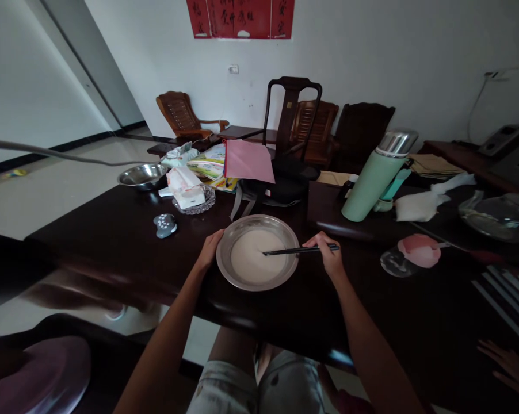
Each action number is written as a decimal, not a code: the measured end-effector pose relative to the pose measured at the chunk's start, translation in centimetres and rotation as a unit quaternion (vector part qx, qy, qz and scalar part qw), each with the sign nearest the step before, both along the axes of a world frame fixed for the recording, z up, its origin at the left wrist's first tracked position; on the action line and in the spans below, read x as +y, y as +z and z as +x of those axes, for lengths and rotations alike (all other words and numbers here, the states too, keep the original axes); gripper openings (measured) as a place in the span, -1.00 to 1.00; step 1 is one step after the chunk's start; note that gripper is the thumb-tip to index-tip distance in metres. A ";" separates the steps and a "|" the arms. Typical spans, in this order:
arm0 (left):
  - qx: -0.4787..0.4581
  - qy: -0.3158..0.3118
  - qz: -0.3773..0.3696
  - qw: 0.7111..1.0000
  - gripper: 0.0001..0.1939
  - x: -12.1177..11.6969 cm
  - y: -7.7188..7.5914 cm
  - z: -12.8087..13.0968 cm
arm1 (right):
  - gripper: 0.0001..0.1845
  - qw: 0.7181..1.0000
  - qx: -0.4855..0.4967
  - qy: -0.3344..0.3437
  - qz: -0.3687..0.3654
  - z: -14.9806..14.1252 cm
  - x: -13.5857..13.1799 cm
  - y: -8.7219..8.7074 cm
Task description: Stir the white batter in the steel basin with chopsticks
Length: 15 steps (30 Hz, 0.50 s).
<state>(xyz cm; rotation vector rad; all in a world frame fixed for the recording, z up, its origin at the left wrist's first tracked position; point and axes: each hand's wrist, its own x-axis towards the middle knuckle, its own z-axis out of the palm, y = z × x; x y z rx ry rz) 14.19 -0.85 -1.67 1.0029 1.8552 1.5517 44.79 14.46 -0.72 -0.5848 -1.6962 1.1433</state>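
A wide, shallow metal bowl (pixel 259 221) stands on the dark table in front of me. It holds a milky, off-white liquid (pixel 251 267). My left hand (pixel 210 248) grips the bowl at its left side, some fingers hidden behind the rim. In my right hand (pixel 327 253), to the right of the bowl, are dark chopsticks (pixel 285 251) pinched near their far end. They slant low across the right rim, and their tips dip into the liquid near the bowl's middle.
Another metal bowl (pixel 142 177), a tissue pack (pixel 189 192) and a grey paw-patterned object (pixel 165 225) lie left. Behind are a pink pouch (pixel 248 161) and black bag (pixel 287 181). A green thermos (pixel 371 181) and pink-lidded cup (pixel 419 251) stand right. Another person's hand (pixel 507 362) rests lower right.
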 end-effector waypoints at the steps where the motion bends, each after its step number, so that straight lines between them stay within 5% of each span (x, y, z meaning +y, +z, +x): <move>1: 0.003 -0.001 0.002 1.000 -0.26 0.0 0.0 0.0 | -0.45 1.000 -0.002 0.012 -0.003 0.0 0.0 0.0; 10: -0.012 0.041 -0.004 0.999 -0.23 0.2 0.2 0.5 | -0.45 1.000 -0.023 0.004 0.021 -0.3 0.2 0.0; 15: 0.111 0.262 0.114 0.952 -0.47 -5.3 2.2 2.8 | -0.47 0.998 -0.040 0.038 0.011 -0.4 0.0 -0.4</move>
